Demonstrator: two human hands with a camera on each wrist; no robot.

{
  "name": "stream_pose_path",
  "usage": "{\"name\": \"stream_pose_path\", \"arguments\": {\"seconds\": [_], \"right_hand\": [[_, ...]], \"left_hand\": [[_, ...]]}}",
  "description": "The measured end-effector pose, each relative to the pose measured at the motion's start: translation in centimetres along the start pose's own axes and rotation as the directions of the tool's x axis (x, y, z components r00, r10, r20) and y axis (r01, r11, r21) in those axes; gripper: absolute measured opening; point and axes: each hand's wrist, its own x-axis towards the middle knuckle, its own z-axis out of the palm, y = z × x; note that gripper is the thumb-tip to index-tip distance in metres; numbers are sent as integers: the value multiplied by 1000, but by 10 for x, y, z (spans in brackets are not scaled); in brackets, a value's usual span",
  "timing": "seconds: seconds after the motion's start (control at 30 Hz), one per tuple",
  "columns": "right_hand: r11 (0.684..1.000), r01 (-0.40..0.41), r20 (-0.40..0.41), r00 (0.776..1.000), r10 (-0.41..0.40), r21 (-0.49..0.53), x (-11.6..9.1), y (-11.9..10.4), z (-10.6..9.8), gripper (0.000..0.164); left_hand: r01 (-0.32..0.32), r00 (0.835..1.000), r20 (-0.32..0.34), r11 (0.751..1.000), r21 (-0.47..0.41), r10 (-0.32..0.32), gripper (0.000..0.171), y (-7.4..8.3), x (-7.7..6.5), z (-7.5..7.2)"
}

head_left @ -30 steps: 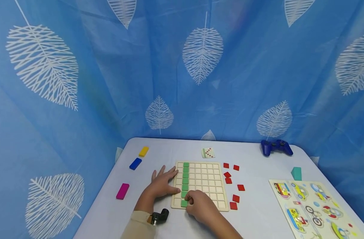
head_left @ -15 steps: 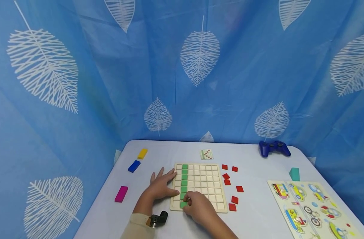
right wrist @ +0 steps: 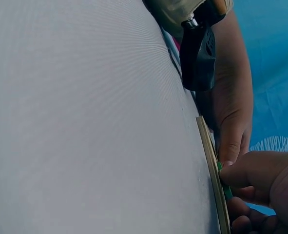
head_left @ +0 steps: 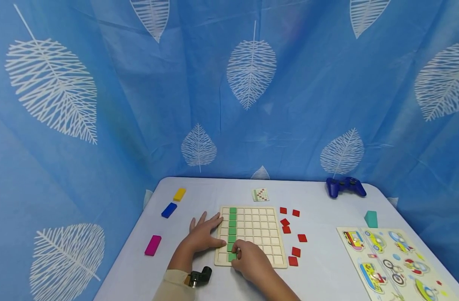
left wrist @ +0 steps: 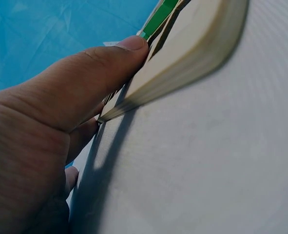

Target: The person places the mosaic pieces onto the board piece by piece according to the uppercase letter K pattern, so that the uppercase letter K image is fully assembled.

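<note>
A wooden grid board (head_left: 265,235) lies on the table with a column of green tiles (head_left: 232,230) in its second column from the left. My left hand (head_left: 202,235) rests on the board's left edge, fingers spread and thumb reaching onto the board; the left wrist view shows this thumb (left wrist: 100,68) near a green tile. At the column's near end, my right hand (head_left: 251,258) pinches the lowest green tile (head_left: 232,257) with curled fingers. Thumb and fingertips meet at that tile in the right wrist view, low over the board (right wrist: 213,170). The hand partly covers the tile.
Several red tiles (head_left: 299,238) lie right of the board. Behind it is a small pattern card (head_left: 260,195). Yellow (head_left: 179,194), blue (head_left: 169,210) and pink (head_left: 153,245) blocks lie left. At right are a game controller (head_left: 345,187), teal block (head_left: 371,219) and picture puzzle (head_left: 396,263).
The head view has shifted slightly. Both hands stay at the same spots on the board, and the lowest green tile has moved only a little within its cell.
</note>
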Motion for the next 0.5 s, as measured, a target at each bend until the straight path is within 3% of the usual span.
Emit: {"name": "stream_pose_path", "arguments": {"seconds": [0.5], "right_hand": [[998,-1,23,1000,-1,67,1,5,-3,19]], "left_hand": [[1,1000,10,1000,0,-1,94,-2,1,1]]}}
